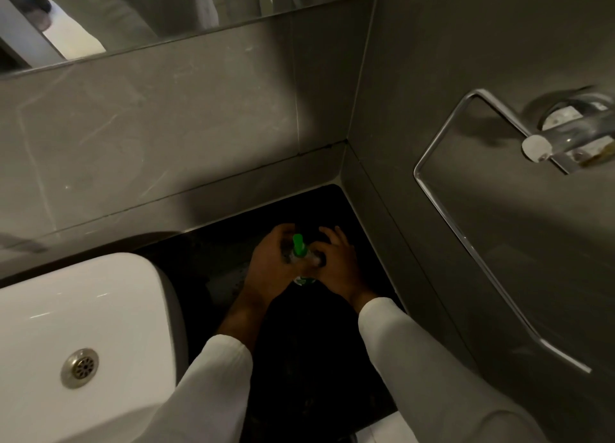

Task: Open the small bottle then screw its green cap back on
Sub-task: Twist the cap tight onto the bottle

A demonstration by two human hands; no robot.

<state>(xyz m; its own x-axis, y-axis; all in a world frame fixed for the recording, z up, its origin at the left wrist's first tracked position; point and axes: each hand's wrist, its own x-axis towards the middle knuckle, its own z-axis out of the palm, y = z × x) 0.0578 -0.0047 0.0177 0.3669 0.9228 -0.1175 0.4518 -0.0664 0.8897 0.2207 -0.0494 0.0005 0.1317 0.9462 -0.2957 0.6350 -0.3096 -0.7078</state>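
A small clear bottle (303, 278) with a green and white label stands on the dark counter (213, 256) near the wall corner. Its green cap (298, 244) sticks up between my hands and sits on the bottle's neck. My left hand (271, 269) wraps around the bottle's left side, with the fingers curled up near the cap. My right hand (336, 266) holds the bottle from the right, fingertips at the neck just below the cap. Most of the bottle body is hidden by my fingers. Both arms wear white sleeves.
A white basin (83, 326) with a metal drain (80, 367) lies at the lower left. Grey tiled walls meet in a corner behind the counter. A chrome holder with a bar (472, 209) projects from the right wall. A mirror (149, 7) runs along the top.
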